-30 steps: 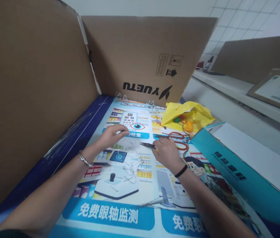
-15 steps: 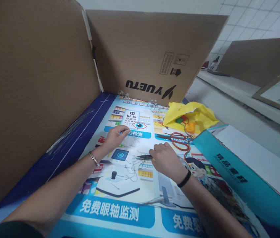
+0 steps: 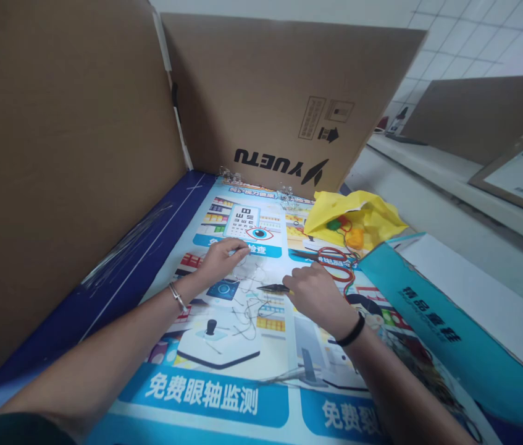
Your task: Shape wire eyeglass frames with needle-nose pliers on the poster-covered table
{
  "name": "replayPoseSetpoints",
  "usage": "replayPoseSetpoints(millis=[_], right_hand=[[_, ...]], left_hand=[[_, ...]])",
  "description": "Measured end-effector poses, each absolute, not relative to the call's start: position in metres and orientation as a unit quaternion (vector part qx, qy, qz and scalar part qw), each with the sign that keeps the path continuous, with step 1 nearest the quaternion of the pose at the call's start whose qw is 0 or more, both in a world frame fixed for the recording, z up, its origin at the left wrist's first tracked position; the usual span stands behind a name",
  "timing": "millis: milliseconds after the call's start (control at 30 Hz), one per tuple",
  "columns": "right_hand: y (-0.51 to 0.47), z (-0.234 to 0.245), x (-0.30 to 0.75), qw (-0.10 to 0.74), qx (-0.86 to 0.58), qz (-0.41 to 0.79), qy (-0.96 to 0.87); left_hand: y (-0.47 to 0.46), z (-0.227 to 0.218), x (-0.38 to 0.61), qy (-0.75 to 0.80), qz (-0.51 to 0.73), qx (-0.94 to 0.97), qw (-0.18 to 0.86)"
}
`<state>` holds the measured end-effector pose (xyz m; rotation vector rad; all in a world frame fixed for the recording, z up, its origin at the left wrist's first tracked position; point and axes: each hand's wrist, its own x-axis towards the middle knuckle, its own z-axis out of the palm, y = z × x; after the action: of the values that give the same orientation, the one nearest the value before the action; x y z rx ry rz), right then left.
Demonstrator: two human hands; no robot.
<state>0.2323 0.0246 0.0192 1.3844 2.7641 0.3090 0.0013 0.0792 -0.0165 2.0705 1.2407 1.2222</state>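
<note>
My left hand (image 3: 221, 258) rests on a printed poster (image 3: 224, 395), its fingers pinched on a thin clear wire piece (image 3: 248, 262) that is hard to make out. My right hand (image 3: 319, 293) is closed round small dark pliers (image 3: 274, 288), whose tips point left toward the wire. Several bent bits of thin wire (image 3: 245, 318) lie on the poster between and below my hands.
Cardboard walls (image 3: 71, 142) stand at the left and back. A yellow bag (image 3: 358, 216) with coloured beads and red cord (image 3: 335, 262) lies at the back right. A teal box flap (image 3: 432, 321) rises on the right. Clear clips (image 3: 284, 193) sit by the back wall.
My left hand has slid slightly toward me along the poster. My right hand with the pliers dipped lower and then came back up a little. The view shifted slightly.
</note>
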Motion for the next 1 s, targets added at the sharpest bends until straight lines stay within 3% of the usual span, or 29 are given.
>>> replayPoseSetpoints(millis=[467, 1000], right_hand=[[0.023, 0.023, 0.241, 0.091, 0.488, 0.08, 0.865], [0.019, 0.022, 0.23, 0.068, 0.466, 0.086, 0.878]], left_hand=[[0.081, -0.021, -0.001, 0.436, 0.463, 0.753, 0.169], [0.083, -0.023, 0.001, 0.418, 0.479, 0.762, 0.124]])
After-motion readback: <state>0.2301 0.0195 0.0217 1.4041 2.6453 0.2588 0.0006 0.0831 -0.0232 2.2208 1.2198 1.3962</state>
